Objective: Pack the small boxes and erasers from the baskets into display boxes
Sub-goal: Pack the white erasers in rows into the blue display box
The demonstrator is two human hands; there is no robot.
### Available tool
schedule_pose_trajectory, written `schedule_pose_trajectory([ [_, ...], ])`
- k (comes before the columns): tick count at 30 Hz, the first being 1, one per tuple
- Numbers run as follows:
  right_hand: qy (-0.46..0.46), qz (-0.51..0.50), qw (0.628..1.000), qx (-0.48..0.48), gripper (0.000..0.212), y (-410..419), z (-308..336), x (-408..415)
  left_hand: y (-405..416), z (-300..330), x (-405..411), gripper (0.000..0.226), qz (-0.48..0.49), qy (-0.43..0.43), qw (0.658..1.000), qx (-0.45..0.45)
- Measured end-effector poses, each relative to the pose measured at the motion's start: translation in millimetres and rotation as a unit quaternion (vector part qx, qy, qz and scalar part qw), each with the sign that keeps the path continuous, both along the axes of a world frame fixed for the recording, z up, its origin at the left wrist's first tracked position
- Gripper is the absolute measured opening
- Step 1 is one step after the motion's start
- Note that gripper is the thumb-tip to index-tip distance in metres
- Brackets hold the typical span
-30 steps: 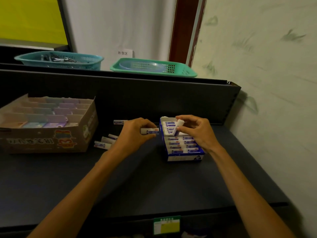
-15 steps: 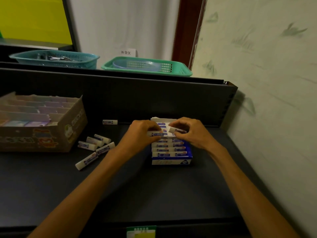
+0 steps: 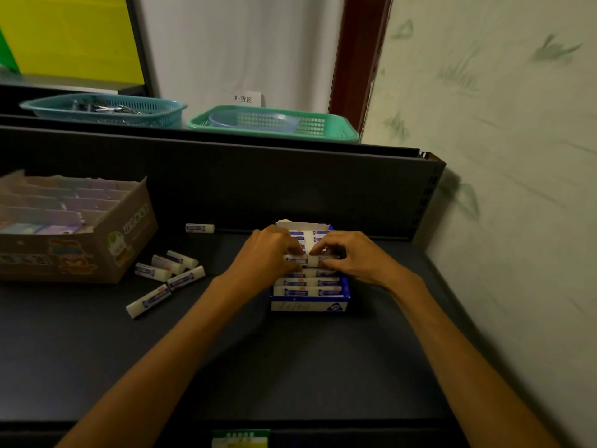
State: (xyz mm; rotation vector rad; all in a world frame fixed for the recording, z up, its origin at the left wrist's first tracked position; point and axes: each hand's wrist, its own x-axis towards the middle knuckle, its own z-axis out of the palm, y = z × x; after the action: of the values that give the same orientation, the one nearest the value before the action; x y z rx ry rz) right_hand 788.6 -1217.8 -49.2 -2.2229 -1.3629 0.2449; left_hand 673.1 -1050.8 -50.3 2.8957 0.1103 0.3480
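Note:
A blue and white display box (image 3: 308, 304) sits on the dark shelf, filled with rows of white erasers in blue sleeves. My left hand (image 3: 265, 255) and my right hand (image 3: 350, 255) meet over its middle. Each hand pinches an eraser (image 3: 312, 260), and the two erasers meet end to end in one row of the box. Several loose erasers (image 3: 171, 270) lie on the shelf to the left, one more eraser (image 3: 199, 227) lies by the back panel. The box's middle rows are hidden under my fingers.
A brown cardboard display box (image 3: 106, 247) with dividers stands at the left. On the upper ledge are a teal basket (image 3: 103, 108) and a green basket (image 3: 274, 124). A wall (image 3: 500, 156) closes the right side. A label (image 3: 240, 439) hangs on the shelf's front edge.
Both hands have come together over the blue box and lowered their erasers into it. The view has shifted, so the box now appears nearer the middle.

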Motion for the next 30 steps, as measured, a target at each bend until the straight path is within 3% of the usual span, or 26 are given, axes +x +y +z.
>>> schedule_pose_trajectory([
  [9,-0.078,-0.004,0.997,-0.028,0.033,1.6,-4.5,-0.4,3.6,-3.6,2.8,0.035,-0.011,0.003,1.000,0.003],
  [30,-0.092,-0.009,0.995,-0.043,0.028,2.3,-4.4,-2.5,11.8,-3.2,-0.4,0.032,-0.029,0.023,0.999,-0.023],
])
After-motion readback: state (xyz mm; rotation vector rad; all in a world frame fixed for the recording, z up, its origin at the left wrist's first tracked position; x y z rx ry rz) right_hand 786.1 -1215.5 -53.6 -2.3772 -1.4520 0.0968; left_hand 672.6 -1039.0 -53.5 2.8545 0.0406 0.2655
